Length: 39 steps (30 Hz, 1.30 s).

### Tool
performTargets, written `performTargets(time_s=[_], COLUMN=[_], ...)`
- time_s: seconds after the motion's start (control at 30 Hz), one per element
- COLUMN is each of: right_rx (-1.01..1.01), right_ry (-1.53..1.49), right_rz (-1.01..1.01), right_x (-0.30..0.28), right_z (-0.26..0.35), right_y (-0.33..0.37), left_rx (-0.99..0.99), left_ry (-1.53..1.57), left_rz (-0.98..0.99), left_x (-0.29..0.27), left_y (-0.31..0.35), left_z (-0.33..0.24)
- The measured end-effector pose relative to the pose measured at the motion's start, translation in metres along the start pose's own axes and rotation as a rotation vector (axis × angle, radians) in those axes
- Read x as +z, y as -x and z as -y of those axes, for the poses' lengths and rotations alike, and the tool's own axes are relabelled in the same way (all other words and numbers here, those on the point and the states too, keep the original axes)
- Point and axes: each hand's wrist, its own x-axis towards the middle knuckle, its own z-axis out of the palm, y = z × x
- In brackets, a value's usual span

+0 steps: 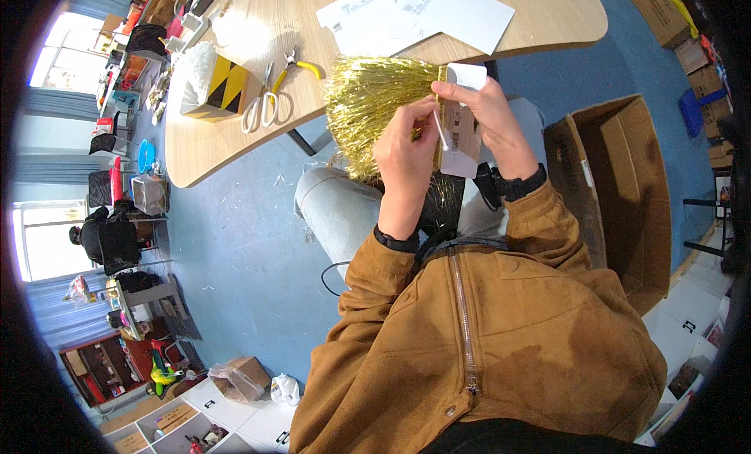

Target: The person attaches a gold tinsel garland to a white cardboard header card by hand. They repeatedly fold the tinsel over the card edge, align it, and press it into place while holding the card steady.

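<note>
A bushy bundle of gold tinsel fringe (371, 109) hangs to the left of my hands, above my lap. Along its right edge sits a white paper card (461, 158) with print on it. My right hand (498, 119) grips the card's upper part, the thumb pressed over the edge where card meets tinsel. My left hand (407, 145) lies in front of the fringe, fingers closed in a pinch at the same edge. From its fingertips a thin white strip (443, 131) slants down across the card. Whether the strip is fixed to the card cannot be made out.
On the wooden table (297, 23) lie white-handled scissors (268, 109), yellow-handled pliers (296, 69) and white printed sheets (415, 19). A black-and-yellow striped box (223, 86) holds white material. An open cardboard box (626, 196) stands at my right. A person (113, 239) sits far left.
</note>
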Motion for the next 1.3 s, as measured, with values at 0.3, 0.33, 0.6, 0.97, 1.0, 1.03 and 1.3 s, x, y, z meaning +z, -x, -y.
performTargets(time_s=[0.3,0.33,0.6,0.97,1.0,1.03,1.3], right_rx=[-0.034,-0.045,-0.128,-0.243,-0.227,-0.234,-0.261], right_ry=[0.007,0.018,0.094,0.165,0.208,0.241,0.259], right_rz=[0.037,0.029,-0.030,-0.005,-0.028,-0.040,-0.088], right_x=[0.003,0.005,0.013,0.017,0.017,0.017,0.012], right_z=[-0.003,-0.003,0.004,0.022,0.023,0.023,0.025], right_y=[0.002,0.002,0.007,0.025,0.026,0.027,0.027], left_rx=[-0.207,-0.262,-0.280,-0.127,-0.211,-0.306,-0.376], left_ry=[0.132,0.155,0.123,0.074,0.185,0.292,0.376], left_rz=[-0.053,-0.038,-0.023,0.013,0.021,0.024,0.054], left_x=[0.003,0.003,-0.002,-0.013,-0.012,-0.011,-0.034], left_y=[0.000,-0.001,-0.004,-0.003,-0.002,-0.001,0.015], left_z=[0.006,0.007,0.002,-0.004,-0.004,-0.004,-0.010])
